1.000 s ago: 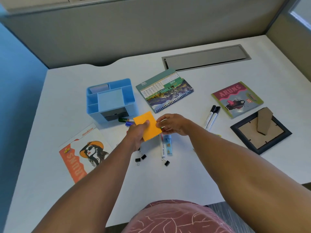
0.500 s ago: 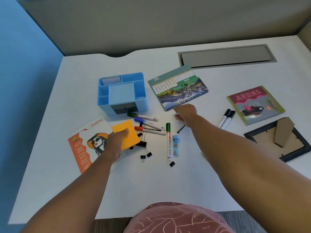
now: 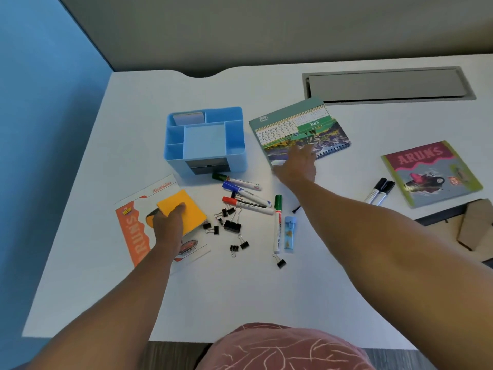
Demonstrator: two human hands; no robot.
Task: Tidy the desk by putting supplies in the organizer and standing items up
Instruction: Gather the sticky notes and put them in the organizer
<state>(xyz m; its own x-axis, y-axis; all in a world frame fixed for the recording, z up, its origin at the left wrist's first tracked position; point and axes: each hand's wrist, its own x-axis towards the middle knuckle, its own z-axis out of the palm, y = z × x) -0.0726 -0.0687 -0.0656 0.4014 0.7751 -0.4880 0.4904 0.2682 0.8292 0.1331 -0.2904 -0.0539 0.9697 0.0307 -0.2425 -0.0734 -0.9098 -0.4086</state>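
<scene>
My left hand (image 3: 169,226) grips an orange sticky-note pad (image 3: 186,210) and holds it flat over an orange-and-white flyer (image 3: 133,231) at the left. My right hand (image 3: 297,166) lies with fingers spread on the near edge of a flat desk calendar (image 3: 301,129). The blue organizer (image 3: 204,140) stands between them, further back. Several markers (image 3: 246,194) and black binder clips (image 3: 231,222) are scattered in front of the organizer, with a green marker (image 3: 277,222) and a small blue case (image 3: 289,233) beside them.
Two black markers (image 3: 380,190) lie right of my right arm. A green "ARUNS" card (image 3: 432,172) and a face-down picture frame (image 3: 474,225) sit at the right. A grey cable hatch (image 3: 384,85) is set in the white desk (image 3: 240,289) at the back.
My left hand carried the orange pad left and down onto the flyer. My right hand let go of the pad and reached back to the calendar's near edge.
</scene>
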